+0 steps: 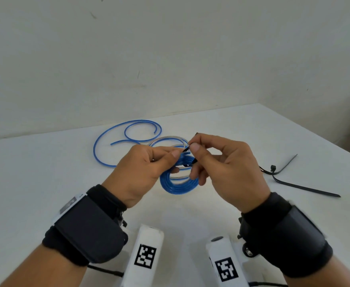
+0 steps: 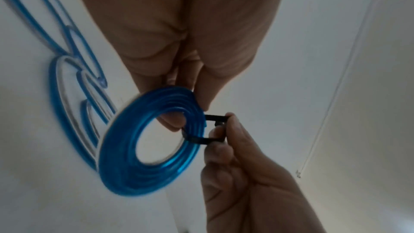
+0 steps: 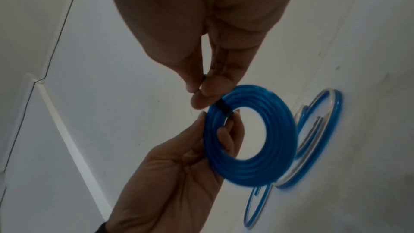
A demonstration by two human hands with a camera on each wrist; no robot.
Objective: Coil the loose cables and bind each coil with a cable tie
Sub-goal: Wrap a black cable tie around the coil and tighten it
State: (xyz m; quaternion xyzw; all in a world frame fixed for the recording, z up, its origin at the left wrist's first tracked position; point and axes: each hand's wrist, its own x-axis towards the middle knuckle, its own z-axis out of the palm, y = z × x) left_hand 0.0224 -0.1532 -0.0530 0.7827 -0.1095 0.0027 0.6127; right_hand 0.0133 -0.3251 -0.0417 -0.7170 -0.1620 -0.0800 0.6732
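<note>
The blue coil (image 1: pixel 177 184) is up off the white table (image 1: pixel 45 172), several tight turns wound flat into a ring and tilted on edge. A black cable tie (image 2: pixel 207 140) loops across its upper turns, the loop slack, its thin tail (image 1: pixel 187 149) poking up above the coil. Beyond the coil, a loose blue cable (image 1: pixel 116 141) sprawls on the table in open curves, and a second, partly clear cable (image 1: pixel 168 139) curls right behind it. Right of the coil, spare black cable ties (image 1: pixel 290 179) lie flat and crossed.
</note>
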